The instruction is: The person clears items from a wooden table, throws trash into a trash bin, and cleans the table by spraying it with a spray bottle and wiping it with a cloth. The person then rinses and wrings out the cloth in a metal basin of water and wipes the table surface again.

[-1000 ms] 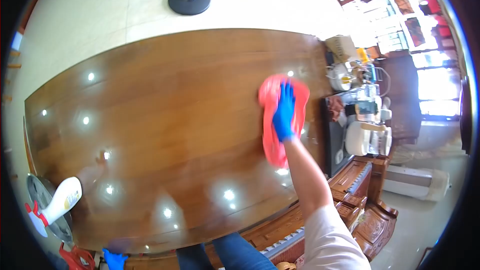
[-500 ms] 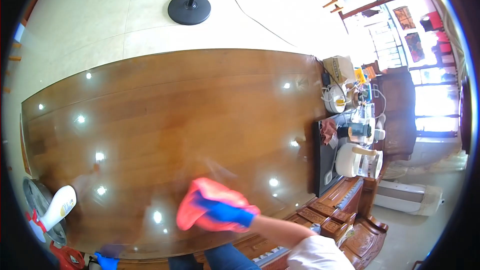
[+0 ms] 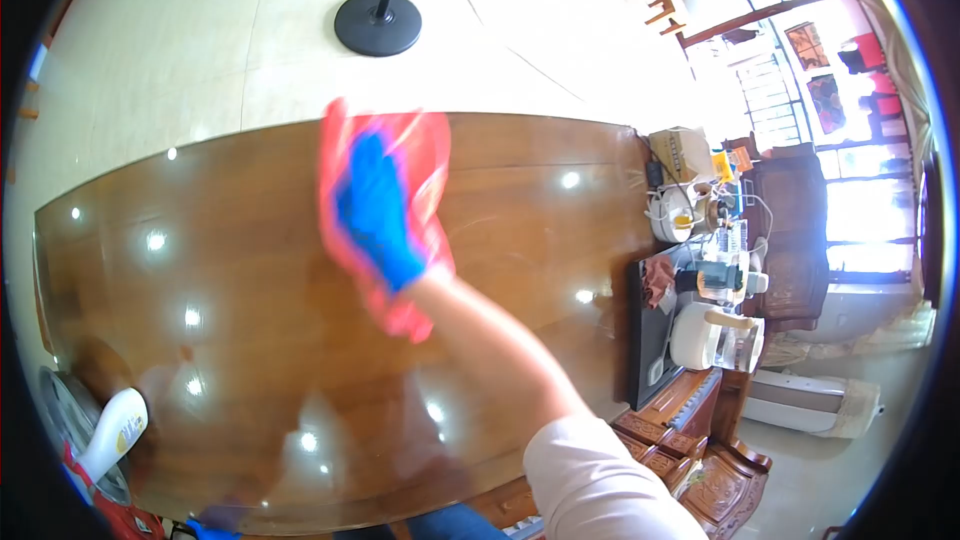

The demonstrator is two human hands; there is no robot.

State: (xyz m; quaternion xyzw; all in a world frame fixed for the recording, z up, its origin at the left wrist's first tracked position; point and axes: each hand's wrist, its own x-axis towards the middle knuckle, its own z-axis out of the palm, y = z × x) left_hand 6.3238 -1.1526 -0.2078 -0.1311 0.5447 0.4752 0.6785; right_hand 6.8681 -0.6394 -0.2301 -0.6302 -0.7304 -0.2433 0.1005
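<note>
My right hand (image 3: 376,208), in a blue glove, presses flat on a red cloth (image 3: 428,155) with its fingers held together. The cloth spreads out around the glove on the glossy brown wooden table (image 3: 540,220), reaching over its far edge. A patch of blue (image 3: 212,530) shows at the bottom left by the near edge. It matches the glove, but I cannot tell whether it is my left hand. A white spray bottle (image 3: 118,430) with a red nozzle lies tilted at the table's left end, beside a round grey metal object (image 3: 68,402).
At the right end, a black tray (image 3: 645,340) carries a white kettle (image 3: 692,335) and a brown cloth (image 3: 658,280). A cardboard box (image 3: 682,153) and cables are behind. Carved wooden seating (image 3: 720,465) stands at lower right. A black stand base (image 3: 378,24) is on the floor beyond.
My right hand has slid the red cloth across the table from the near side to the far edge, with the arm now stretched out. The view has shifted slightly.
</note>
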